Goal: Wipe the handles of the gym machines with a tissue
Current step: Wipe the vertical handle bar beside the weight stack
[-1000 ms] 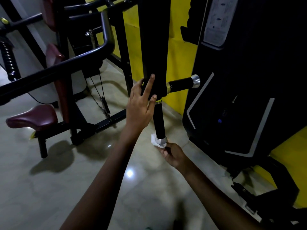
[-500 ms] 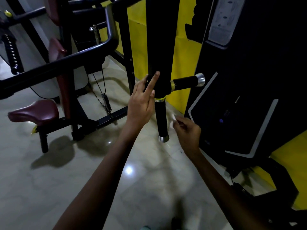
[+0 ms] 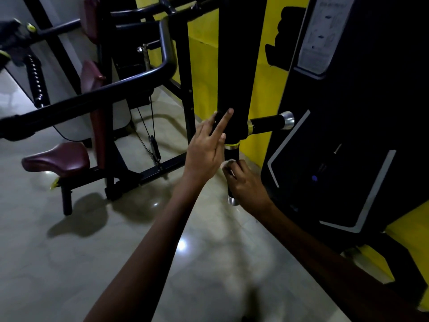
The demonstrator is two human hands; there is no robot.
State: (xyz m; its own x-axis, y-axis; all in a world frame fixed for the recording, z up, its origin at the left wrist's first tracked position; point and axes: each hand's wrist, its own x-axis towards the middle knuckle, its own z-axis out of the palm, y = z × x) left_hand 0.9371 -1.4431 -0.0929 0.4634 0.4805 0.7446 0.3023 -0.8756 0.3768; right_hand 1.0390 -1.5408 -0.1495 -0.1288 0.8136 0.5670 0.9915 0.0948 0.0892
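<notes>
Tissue [image 3: 228, 164] wrapped round lower handle [image 3: 232, 180], gripped by your right hand [image 3: 246, 182]; your left hand [image 3: 206, 149], fingers straight, presses post [image 3: 234, 66] just above handle.

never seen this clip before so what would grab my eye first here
At centre, two bare arms reach to a thick black upright post: the left hand rests straight fingers on it, while the right hand wraps a white tissue round the black downward handle grip with a silver end cap. Behind, a bright yellow wall stands out, and a maroon padded seat sits at left.
</notes>
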